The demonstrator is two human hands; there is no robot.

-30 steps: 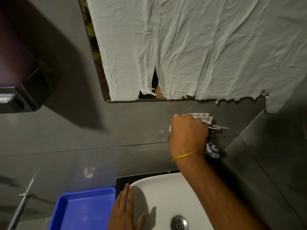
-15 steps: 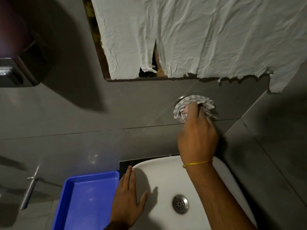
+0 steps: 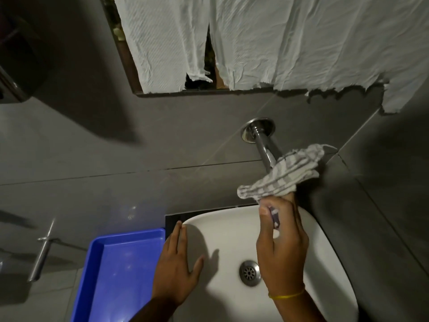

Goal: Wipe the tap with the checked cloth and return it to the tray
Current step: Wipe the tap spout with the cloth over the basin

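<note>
A chrome tap (image 3: 262, 140) sticks out of the grey tiled wall above the white basin (image 3: 222, 228). Its wall flange and upper pipe show; the outer end is hidden under the grey-and-white checked cloth (image 3: 285, 175). My right hand (image 3: 282, 247) grips the lower end of the bunched cloth over the basin. My left hand (image 3: 178, 266) lies flat on the basin's left rim, fingers spread, holding nothing. The blue tray (image 3: 120, 270) stands just left of the basin with nothing in it.
A mirror covered with crumpled white paper (image 3: 278, 43) hangs above the tap. A metal dispenser (image 3: 14, 73) is mounted on the wall at upper left. A chrome lever (image 3: 43, 252) juts out at lower left. The basin drain (image 3: 249, 272) lies beside my right wrist.
My right hand has drawn the cloth from the wall flange outward along the pipe toward me, uncovering the flange and upper pipe. The left hand stays on the basin rim.
</note>
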